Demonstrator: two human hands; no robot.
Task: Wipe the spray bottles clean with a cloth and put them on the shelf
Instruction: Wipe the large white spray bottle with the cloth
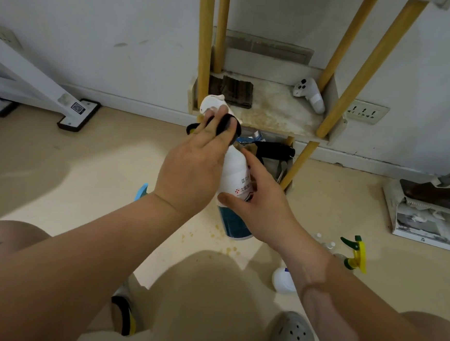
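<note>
I hold a white spray bottle [236, 171] with a blue lower part upright in front of the shelf. My right hand [261, 208] grips its body, thumb on the label. My left hand [194, 168] holds a black cloth [223, 127] against the bottle's neck, just under the white trigger head [210, 102]; its thumb is hidden. The wooden shelf [276, 115] with yellow posts stands against the wall right behind the bottle. On the floor to my right lie a yellow-green spray bottle [354, 254], a white bottle [284, 280] and small clear bottles [323, 241].
A dark folded cloth [236, 92] and a white controller [309, 95] lie on the stained shelf board. Black items [274, 150] fill the level below. A dustpan and box [427, 213] sit at the right, a white frame foot [79, 114] at the left.
</note>
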